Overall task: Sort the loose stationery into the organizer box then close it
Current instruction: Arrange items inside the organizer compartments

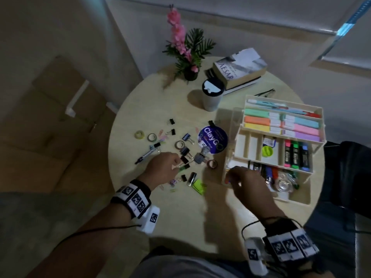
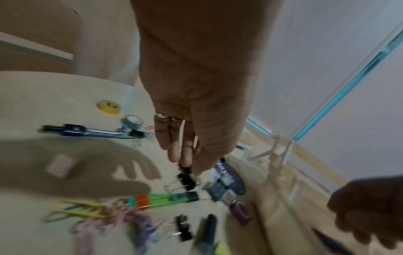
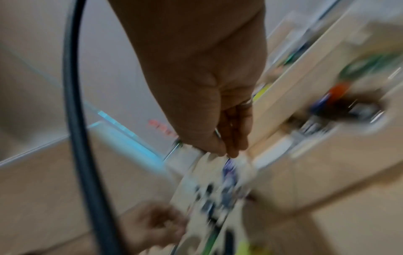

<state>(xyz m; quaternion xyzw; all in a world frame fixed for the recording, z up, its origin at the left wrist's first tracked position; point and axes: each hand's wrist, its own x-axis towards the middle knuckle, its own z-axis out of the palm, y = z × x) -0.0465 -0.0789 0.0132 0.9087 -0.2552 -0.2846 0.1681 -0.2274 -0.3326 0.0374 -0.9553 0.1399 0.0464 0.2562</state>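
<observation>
Reaching into a scatter of loose stationery, a person's left hand (image 1: pixel 160 169) is pinching a black binder clip (image 2: pixel 186 177) between thumb and fingers (image 2: pixel 174 151), the fingertips closed together on its folded metal body while the wire handles are splaying out below. The clip is lying just ahead of the fingers, among more clips, small tape rolls and a tangle of coloured paper clips (image 2: pixel 122 219) spread across the pale round surface (image 1: pixel 180 109). A pinch looks like the sensible hold here: the clip is small, hard-edged and slick, with little else to catch.

The right hand (image 1: pixel 247 183) is hovering at the near left corner of the organizer box (image 1: pixel 241 137), which is standing open beside those fingers, its cream plastic trays stepped in tiers. Motion blur is hiding whether the right fingers are holding anything; they appear loosely gathered and pointing down. Pastel highlighters (image 1: pixel 281 121) are filling the rear tray, dark markers (image 1: pixel 297 155) are standing in the middle one, and narrow dividers beside them are sitting vacant, likely the destination for the clips. With so much still outside it, closing the box appears a long way off.
</observation>
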